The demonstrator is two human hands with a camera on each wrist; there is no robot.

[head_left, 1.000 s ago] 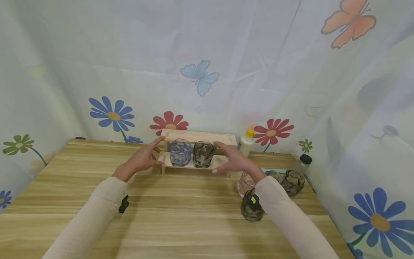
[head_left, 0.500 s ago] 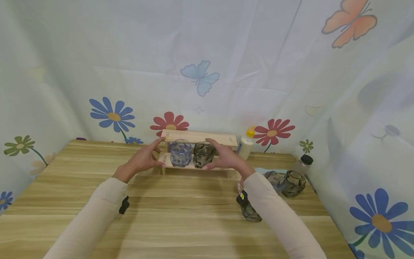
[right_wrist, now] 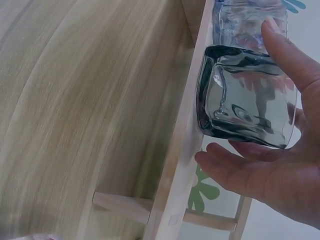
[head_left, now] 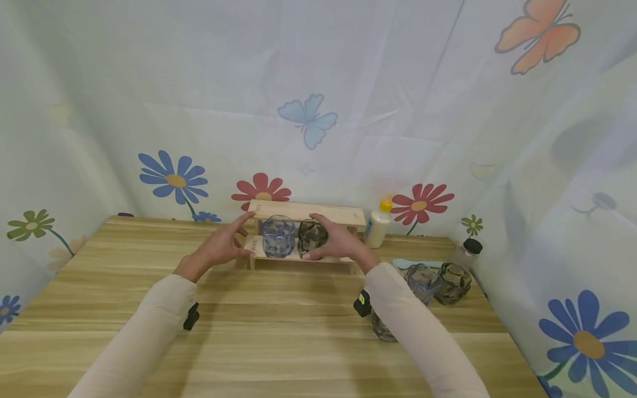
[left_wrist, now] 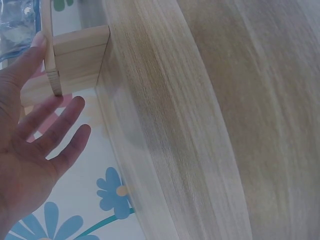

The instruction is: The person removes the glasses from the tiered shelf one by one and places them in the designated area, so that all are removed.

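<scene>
My left hand holds the left end of a two-tier wooden shelf; in the left wrist view the thumb lies against the board. A bluish drinking glass and a dark grey drinking glass stand side by side on the lower tier. My right hand curves round the grey glass, thumb in front. In the right wrist view, the grey glass is between the thumb and the fingers. How firmly the fingers press on it cannot be seen.
At the right are a bluish glass, a dark glass, a light blue spoon and a black-capped jar. Another glass is partly under the right sleeve. A yellow-capped bottle stands beside the shelf.
My right hand has moved left, from the right side of the grey glass to round it. The left hand, the shelf and both glasses on it have stayed put.
</scene>
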